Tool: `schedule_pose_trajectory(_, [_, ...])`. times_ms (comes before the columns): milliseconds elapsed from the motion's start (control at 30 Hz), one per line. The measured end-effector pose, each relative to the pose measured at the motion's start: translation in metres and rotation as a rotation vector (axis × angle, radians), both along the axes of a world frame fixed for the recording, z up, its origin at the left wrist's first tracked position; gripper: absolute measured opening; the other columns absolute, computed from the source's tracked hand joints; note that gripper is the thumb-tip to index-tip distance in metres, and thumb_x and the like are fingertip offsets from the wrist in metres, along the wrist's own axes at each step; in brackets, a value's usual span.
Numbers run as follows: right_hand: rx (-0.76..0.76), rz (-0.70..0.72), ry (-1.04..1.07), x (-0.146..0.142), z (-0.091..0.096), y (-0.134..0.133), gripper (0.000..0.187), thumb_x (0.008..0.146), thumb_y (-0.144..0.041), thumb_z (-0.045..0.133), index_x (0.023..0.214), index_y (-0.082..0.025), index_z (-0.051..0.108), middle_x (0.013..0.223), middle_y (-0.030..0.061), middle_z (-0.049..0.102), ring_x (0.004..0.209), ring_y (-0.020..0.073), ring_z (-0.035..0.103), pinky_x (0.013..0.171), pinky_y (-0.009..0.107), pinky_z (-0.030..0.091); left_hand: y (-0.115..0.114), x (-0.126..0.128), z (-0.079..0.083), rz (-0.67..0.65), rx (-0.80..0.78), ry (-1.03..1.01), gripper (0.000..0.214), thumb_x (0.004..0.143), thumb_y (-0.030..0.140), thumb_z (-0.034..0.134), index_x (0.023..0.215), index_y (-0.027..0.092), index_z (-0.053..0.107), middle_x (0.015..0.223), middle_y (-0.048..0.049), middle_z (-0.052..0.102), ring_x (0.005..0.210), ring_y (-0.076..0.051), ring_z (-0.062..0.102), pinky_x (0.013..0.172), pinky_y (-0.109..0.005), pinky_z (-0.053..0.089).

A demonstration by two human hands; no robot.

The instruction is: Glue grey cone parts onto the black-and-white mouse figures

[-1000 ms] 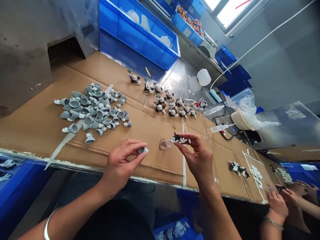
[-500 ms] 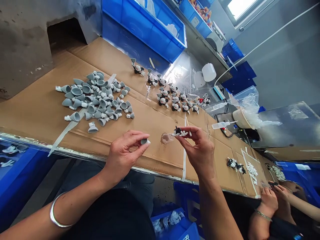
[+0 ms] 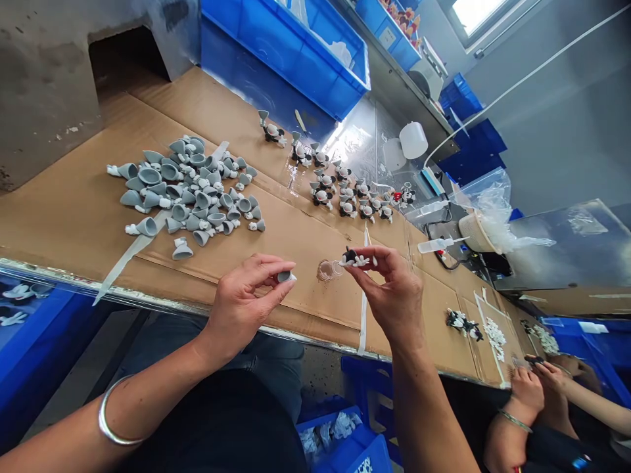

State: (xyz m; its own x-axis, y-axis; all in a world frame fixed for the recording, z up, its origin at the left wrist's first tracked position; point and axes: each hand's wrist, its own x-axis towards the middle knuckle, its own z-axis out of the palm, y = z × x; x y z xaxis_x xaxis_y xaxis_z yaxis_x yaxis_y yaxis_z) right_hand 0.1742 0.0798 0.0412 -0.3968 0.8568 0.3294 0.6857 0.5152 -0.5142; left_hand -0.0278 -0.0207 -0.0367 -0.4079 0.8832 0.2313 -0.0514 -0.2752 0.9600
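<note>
My left hand (image 3: 244, 305) pinches a small grey plastic part (image 3: 284, 276) between thumb and fingers, above the near edge of the cardboard-covered table (image 3: 296, 243). My right hand (image 3: 394, 292) pinches a small black-and-white toy figure (image 3: 353, 258) at its fingertips, a little to the right of the left hand. A small clear cap (image 3: 326, 270) lies on the cardboard between the two hands. A heap of grey cone-shaped parts (image 3: 190, 197) lies to the left. Several finished figures (image 3: 340, 194) stand in rows farther back.
Blue bins (image 3: 290, 46) stand behind the table and below its near edge (image 3: 345, 440). A white squeeze bottle (image 3: 436, 246), a white cup (image 3: 413, 139) and a plastic bag (image 3: 488, 210) sit at right. Another person's hands (image 3: 535, 384) work at lower right beside more small parts (image 3: 463, 324).
The view has shifted down and slightly left, so the table sits higher in frame. Both hands keep their grips and stay close together. The other person's hands have moved a little.
</note>
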Motion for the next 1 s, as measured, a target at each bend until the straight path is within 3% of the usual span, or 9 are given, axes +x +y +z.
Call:
schedule_pose_trajectory(333, [0.024, -0.018, 0.035, 0.003, 0.007, -0.006, 0.023, 0.087, -0.025, 0.077, 0.108, -0.023, 0.069, 0.102, 0.0036, 0.076, 0.082, 0.0185, 0.072, 0.084, 0.037, 0.060, 0.001, 0.000, -0.004, -0.013, -0.006, -0.031, 0.021, 0.086, 0.016, 0.075, 0.105, 0.026, 0.078, 0.104, 0.0005, 0.070, 0.083, -0.009, 0.065, 0.077, -0.016, 0.055])
schedule_pose_trajectory(433, [-0.028, -0.056, 0.226, 0.005, 0.011, -0.010, 0.026, 0.083, -0.022, 0.082, 0.106, -0.024, 0.069, 0.105, 0.0027, 0.076, 0.087, 0.0178, 0.074, 0.084, 0.033, 0.061, 0.002, 0.000, -0.001, -0.031, -0.014, -0.075, 0.019, 0.087, 0.018, 0.075, 0.103, 0.027, 0.078, 0.106, 0.0005, 0.070, 0.093, -0.011, 0.069, 0.086, -0.017, 0.057])
schedule_pose_trajectory(533, [-0.106, -0.088, 0.531, 0.006, 0.012, -0.017, 0.030, 0.078, -0.016, 0.085, 0.103, -0.024, 0.071, 0.104, 0.0023, 0.078, 0.091, 0.0164, 0.076, 0.083, 0.026, 0.062, 0.000, 0.001, 0.007, -0.089, -0.097, -0.237, 0.016, 0.082, 0.019, 0.078, 0.097, 0.026, 0.079, 0.100, 0.0012, 0.075, 0.091, -0.012, 0.073, 0.089, -0.016, 0.058])
schedule_pose_trajectory(733, [-0.146, -0.115, 0.931, 0.004, 0.012, -0.055, 0.028, 0.080, -0.010, 0.084, 0.101, -0.025, 0.073, 0.102, 0.0017, 0.081, 0.098, 0.0154, 0.077, 0.086, 0.020, 0.062, -0.013, 0.014, 0.030, -0.276, -0.220, -0.501, 0.015, 0.075, 0.023, 0.085, 0.090, 0.024, 0.082, 0.092, -0.0023, 0.081, 0.084, -0.016, 0.077, 0.080, -0.013, 0.058])
schedule_pose_trajectory(867, [-0.070, -0.095, 0.979, -0.006, 0.011, -0.092, 0.030, 0.082, -0.013, 0.085, 0.105, -0.027, 0.072, 0.104, 0.0018, 0.081, 0.098, 0.0160, 0.077, 0.082, 0.020, 0.064, -0.022, 0.024, 0.039, -0.335, -0.299, -0.635, 0.019, 0.069, 0.027, 0.091, 0.086, 0.022, 0.083, 0.089, -0.0035, 0.081, 0.080, -0.016, 0.076, 0.075, -0.013, 0.058])
schedule_pose_trajectory(1000, [0.035, -0.158, 1.029, -0.026, 0.009, -0.118, 0.027, 0.084, -0.019, 0.084, 0.106, -0.027, 0.070, 0.100, 0.0018, 0.079, 0.096, 0.0145, 0.075, 0.082, 0.020, 0.063, -0.028, 0.028, 0.046, -0.286, -0.393, -0.699, 0.030, 0.056, 0.032, 0.098, 0.080, 0.021, 0.083, 0.084, -0.0048, 0.081, 0.075, -0.018, 0.076, 0.072, -0.015, 0.060])
